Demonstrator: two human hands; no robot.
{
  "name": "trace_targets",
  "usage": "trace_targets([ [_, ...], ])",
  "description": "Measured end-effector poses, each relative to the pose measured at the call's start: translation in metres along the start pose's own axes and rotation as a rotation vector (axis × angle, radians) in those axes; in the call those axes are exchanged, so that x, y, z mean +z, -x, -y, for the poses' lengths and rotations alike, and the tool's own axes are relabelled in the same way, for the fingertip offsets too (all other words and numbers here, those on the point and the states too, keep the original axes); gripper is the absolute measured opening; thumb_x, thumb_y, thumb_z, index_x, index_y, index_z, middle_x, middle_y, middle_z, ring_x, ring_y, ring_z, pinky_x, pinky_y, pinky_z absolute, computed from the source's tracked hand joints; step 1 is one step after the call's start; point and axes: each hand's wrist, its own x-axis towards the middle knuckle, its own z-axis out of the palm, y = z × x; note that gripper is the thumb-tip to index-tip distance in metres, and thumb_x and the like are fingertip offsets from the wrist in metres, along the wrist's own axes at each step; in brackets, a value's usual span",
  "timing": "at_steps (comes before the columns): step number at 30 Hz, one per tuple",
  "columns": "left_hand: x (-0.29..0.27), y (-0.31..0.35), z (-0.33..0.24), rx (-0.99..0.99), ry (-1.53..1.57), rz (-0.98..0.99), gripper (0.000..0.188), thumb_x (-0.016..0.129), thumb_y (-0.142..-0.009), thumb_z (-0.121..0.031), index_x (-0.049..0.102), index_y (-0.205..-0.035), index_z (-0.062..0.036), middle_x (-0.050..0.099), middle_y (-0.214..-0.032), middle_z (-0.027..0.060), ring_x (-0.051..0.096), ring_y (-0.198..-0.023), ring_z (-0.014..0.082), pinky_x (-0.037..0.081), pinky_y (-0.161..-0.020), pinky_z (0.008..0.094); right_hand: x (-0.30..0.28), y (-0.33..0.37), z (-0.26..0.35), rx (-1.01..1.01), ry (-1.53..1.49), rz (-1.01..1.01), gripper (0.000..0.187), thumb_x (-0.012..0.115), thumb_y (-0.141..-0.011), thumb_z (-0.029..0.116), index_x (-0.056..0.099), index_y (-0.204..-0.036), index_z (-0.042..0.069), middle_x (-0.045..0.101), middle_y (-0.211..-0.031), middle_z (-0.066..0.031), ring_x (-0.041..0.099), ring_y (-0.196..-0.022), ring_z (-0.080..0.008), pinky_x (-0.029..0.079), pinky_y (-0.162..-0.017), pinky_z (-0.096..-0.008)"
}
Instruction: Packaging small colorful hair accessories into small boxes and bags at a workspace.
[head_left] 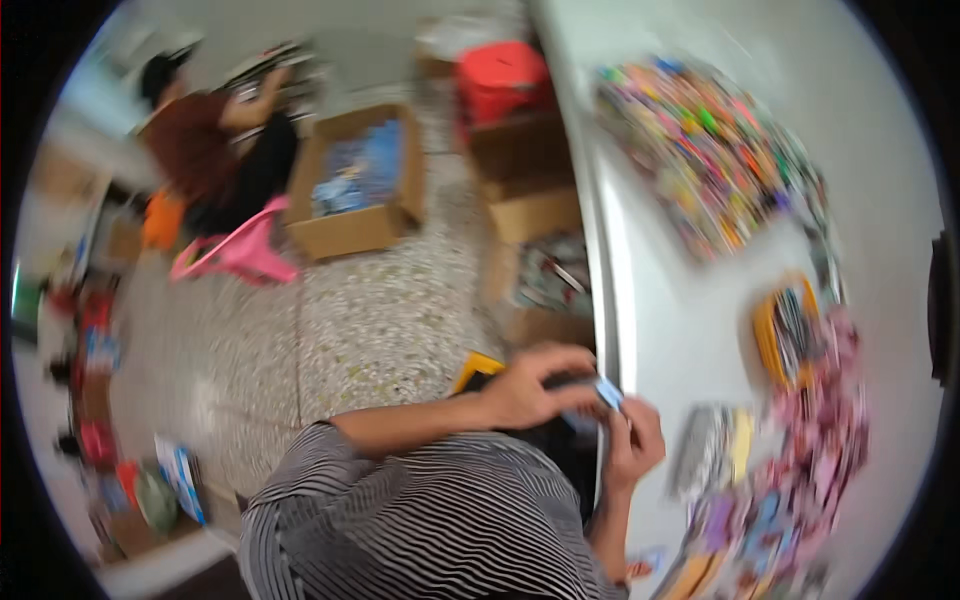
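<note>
My left hand reaches over the table's near edge with its fingers curved together. My right hand is just to its right, thumb and fingers pinched. Between the fingertips of both hands is a small flat light-blue and white piece, which both seem to grip. Its exact kind is too blurred to make out. Something dark shows under my left fingers; I cannot tell what it is.
On the white table lie a heap of colourful slim packets, a yellow basket, a clear-wrapped bundle and pink packs. Cardboard boxes, a red bin and a seated person are left.
</note>
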Motion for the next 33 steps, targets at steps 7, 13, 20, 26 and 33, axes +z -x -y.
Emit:
trace_targets([
  [7,-0.023,-0.045,-0.001,-0.869,0.94,0.438,0.04,0.055,-0.104,-0.036,0.057,-0.129,-0.0057,0.071,-0.102,0.0095,0.07,-0.085,0.0167,0.058,-0.076,0.0294,-0.012,-0.043,0.02,-0.442,0.141,0.095,0.026,0.076,-0.073,-0.004,0.068,-0.096,0.005,0.07,-0.107,-0.0122,0.07,-0.094,-0.0303,0.057,-0.077,-0.0398],
  [13,0.014,-0.056,0.002,-0.729,0.821,0.381,0.032,0.05,-0.107,-0.024,0.053,-0.13,-0.0017,0.069,-0.116,0.0112,0.069,-0.101,0.0173,0.057,-0.086,0.0306,-0.012,-0.026,0.014,-0.464,0.268,0.185,0.029,0.08,-0.072,0.004,0.071,-0.099,0.008,0.069,-0.113,-0.0092,0.069,-0.101,-0.0315,0.056,-0.082,-0.0406],
  [20,0.046,-0.089,0.002,-0.451,0.62,0.358,0.031,0.06,-0.101,-0.008,0.052,-0.128,0.0051,0.068,-0.116,0.0147,0.068,-0.102,0.0163,0.058,-0.088,0.0311,-0.092,-0.047,0.007,-0.224,0.417,0.065,0.039,0.08,-0.076,0.004,0.069,-0.112,0.006,0.067,-0.11,-0.0137,0.067,-0.098,-0.0291,0.056,-0.08,-0.038],
  [26,0.065,-0.095,-0.014,-0.403,0.438,0.715,0.038,0.065,-0.097,-0.005,0.054,-0.132,0.0044,0.069,-0.116,0.0128,0.069,-0.1,0.0176,0.059,-0.086,0.0299,-0.097,-0.07,0.014,0.322,-0.089,-0.086,0.035,0.075,-0.089,0.013,0.066,-0.121,0.002,0.07,-0.105,-0.0092,0.065,-0.089,-0.0153,0.052,-0.079,-0.0276],
  [33,0.063,-0.108,0.0,-0.239,0.3,0.796,0.041,0.073,-0.09,-0.002,0.062,-0.129,0.0026,0.068,-0.116,0.0091,0.064,-0.106,0.0146,0.052,-0.093,0.0277,-0.11,-0.09,-0.007,0.602,-0.298,0.09,0.02,0.068,-0.096,0.017,0.073,-0.1,-0.002,0.068,-0.083,0.0003,0.058,-0.076,-0.0067,0.046,-0.068,-0.0236],
])
